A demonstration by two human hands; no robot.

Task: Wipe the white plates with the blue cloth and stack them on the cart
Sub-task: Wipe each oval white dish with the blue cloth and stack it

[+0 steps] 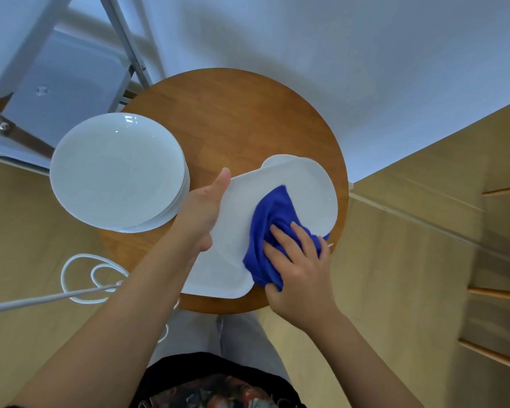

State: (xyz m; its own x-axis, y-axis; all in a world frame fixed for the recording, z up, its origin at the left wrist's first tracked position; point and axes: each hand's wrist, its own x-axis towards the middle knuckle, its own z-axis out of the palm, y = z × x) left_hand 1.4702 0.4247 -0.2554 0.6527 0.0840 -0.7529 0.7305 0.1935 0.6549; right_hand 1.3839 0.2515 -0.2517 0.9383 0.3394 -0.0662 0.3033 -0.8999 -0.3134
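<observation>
left hand [202,214]: gripping the left edge of a white plate [304,184], thumb lying along the rim, holding it tilted above the tabletop [233,119]
right hand [299,266]: clutching the bunched cloth [270,228], pressing it on the plate's face
plate: sitting over the right side of the round wooden tabletop, between both hands
stack [115,172]: white plates piling on the tabletop's left edge, just beside the left hand
cable [80,278]: white, coiling on the floor at left
cart [65,75]: sitting top left, behind the stack

Blue cloth [273,228] on white plate [309,189]
</observation>
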